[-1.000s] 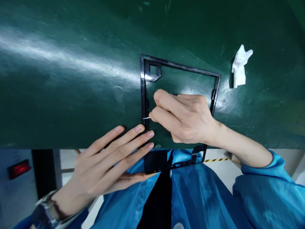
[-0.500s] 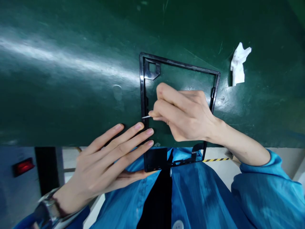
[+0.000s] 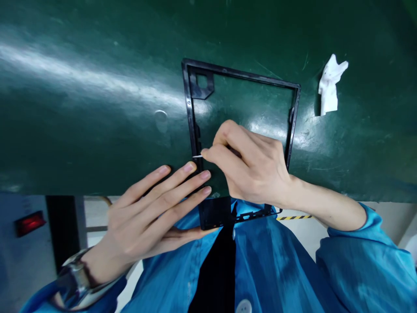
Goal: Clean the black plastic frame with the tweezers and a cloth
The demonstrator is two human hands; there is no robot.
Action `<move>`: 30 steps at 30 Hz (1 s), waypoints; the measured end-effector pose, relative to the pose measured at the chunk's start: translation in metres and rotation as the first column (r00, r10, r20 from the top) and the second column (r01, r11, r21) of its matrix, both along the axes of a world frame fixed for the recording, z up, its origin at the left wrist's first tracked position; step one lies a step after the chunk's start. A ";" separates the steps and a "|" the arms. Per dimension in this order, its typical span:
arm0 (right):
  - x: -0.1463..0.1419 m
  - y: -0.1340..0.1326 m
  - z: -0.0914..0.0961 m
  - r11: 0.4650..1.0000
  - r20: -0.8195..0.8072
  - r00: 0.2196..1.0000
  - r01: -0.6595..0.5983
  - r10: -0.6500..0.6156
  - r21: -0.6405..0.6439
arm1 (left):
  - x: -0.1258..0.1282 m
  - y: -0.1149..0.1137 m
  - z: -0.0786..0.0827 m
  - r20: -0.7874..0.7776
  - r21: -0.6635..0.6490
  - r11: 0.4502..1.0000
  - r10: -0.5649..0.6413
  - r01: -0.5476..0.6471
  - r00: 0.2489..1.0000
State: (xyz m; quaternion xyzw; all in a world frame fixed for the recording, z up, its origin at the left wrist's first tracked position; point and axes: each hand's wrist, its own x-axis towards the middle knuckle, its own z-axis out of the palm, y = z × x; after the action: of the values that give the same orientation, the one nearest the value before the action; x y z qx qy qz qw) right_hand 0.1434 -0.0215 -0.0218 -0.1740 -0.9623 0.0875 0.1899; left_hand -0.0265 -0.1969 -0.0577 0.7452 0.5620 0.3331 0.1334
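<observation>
A black plastic rectangular frame [image 3: 241, 76] rests partly on the green table, its near end reaching past the edge towards my body. My left hand [image 3: 146, 213] holds its left side: the fingers lie stretched over the rail and the thumb is underneath. Inside the frame's opening, my right hand [image 3: 252, 167] is closed in a pinch around a thin, pointed, pale tool [image 3: 197, 156]. Only the tool's tip shows, touching or just over the left rail above my left fingertips. The fist hides the rest of it.
On the green table [image 3: 97, 134], a crumpled white scrap [image 3: 329, 87] lies right of the frame. The table's near edge runs just in front of my blue jacket [image 3: 273, 265]. A red-lit switch [image 3: 30, 224] shows at the lower left, and yellow-black striped tape [image 3: 295, 218] below the edge.
The frame's far end has shifted slightly up and left in view. My right hand has turned a little and sits lower, while the tool tip stays at the left rail.
</observation>
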 end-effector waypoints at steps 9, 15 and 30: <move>-0.002 0.002 -0.002 0.998 -0.046 0.998 -0.040 0.042 0.042 | 0.001 0.001 -0.002 -0.015 0.008 1.000 -0.015 0.015 1.000; -0.002 0.006 -0.002 0.996 -0.078 0.993 -0.084 0.086 0.032 | 0.000 0.002 0.002 -0.015 0.003 1.000 -0.024 0.024 1.000; 0.000 0.007 0.006 0.997 -0.048 0.998 -0.049 0.046 -0.053 | -0.003 -0.004 0.007 -0.055 -0.074 0.997 -0.024 0.020 0.998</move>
State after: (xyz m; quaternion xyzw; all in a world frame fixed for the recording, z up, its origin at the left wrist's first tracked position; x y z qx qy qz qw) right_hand 0.1439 -0.0141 -0.0160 -0.1540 -0.9588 0.1221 0.2052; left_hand -0.0297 -0.2007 -0.0511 0.7550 0.5692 0.2896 0.1486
